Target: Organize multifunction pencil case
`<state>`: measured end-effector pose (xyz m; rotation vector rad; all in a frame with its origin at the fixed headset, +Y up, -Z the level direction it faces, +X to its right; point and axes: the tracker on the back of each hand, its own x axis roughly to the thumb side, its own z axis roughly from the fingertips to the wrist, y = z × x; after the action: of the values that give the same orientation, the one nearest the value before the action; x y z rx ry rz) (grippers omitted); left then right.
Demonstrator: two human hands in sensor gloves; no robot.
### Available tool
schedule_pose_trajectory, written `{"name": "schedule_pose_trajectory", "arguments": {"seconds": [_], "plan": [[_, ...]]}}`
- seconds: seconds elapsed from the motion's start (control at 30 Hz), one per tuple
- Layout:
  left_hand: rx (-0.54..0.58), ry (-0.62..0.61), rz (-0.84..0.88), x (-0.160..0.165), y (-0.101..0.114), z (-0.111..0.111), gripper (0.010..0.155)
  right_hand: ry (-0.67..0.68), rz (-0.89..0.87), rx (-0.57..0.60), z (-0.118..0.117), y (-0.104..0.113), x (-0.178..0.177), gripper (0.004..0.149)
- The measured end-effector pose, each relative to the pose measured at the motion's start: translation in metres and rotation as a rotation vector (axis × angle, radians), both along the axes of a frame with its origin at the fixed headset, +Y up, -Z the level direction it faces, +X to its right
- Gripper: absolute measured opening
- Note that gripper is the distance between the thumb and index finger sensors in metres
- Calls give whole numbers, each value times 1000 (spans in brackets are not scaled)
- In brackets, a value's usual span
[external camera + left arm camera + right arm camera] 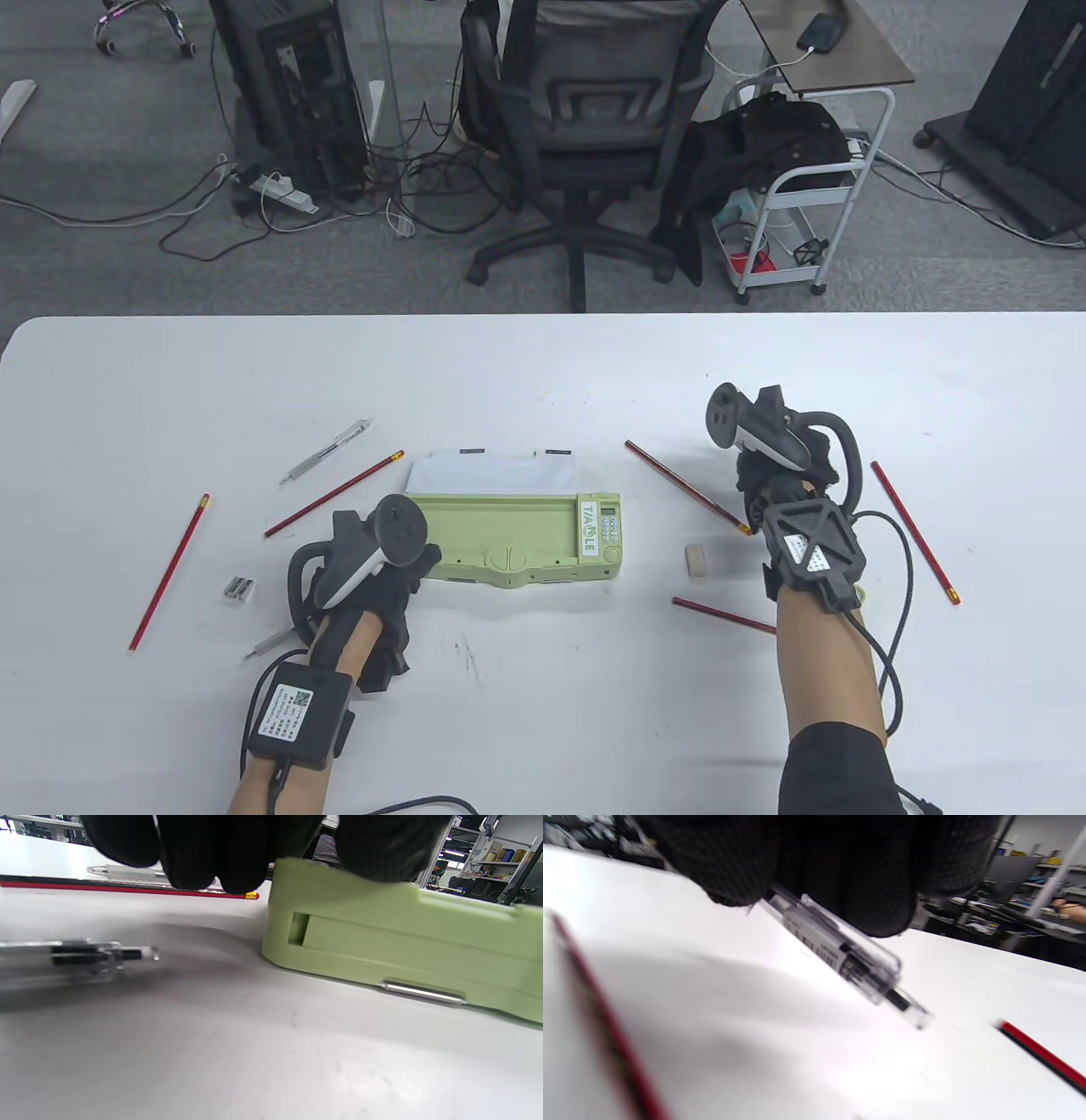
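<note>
1. your left hand (373, 577) rests against the near-left corner of the green pencil case (517, 535), fingers (191, 853) draped over its top edge. they look loosely bent, not clamped round it. that seems meant to stop the case sliding while the other hand loads it.
2. the case sits mid-worktop (543, 722) with its lid (492, 473) folded back to the far side, so the tray is open to you.
3. your right hand (780, 475), well right of the case, pinches a clear pen (840, 955) between its fingertips (729, 866), one end hanging free just above the worktop. in the table view the hand hides the pen.
4. held by one end like that, the pen can probably be swung left and laid lengthwise in the tray.
5. still loose on the worktop: red pencils on both sides, such as one (335, 494) far-left of the case; a second clear pen (327, 451) at far left; an eraser (695, 561) just right of the case.
</note>
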<state>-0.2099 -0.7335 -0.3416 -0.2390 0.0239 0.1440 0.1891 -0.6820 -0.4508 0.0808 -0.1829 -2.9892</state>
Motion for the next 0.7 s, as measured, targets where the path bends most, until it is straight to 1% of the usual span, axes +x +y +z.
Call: {"name": "schedule_pose_trajectory", "arguments": {"seconds": [0.07,0.17,0.2,0.33,0.37,0.47,0.53,0.7], "plan": [[4,12,23,-1,-1,0,77,81,-65,35,7,16,-29,47],[4,23,43,-2,-1,1,77,199,-136,57,18,30,-71,47],[3,24,49,-3,-1,1,76,250,-166,67,24,34,-91,47],[-2,21,68,-4,-2,2,76,400,-239,85,38,38,-147,46],[-3,19,72,-5,-2,2,76,436,-245,86,42,38,-161,46],[-8,18,95,-8,-3,1,77,509,-280,84,49,33,-187,46],[-13,18,106,-9,-2,1,76,546,-314,75,54,23,-202,46],[-4,17,109,-10,-2,1,76,576,-241,50,55,0,-216,46]]}}
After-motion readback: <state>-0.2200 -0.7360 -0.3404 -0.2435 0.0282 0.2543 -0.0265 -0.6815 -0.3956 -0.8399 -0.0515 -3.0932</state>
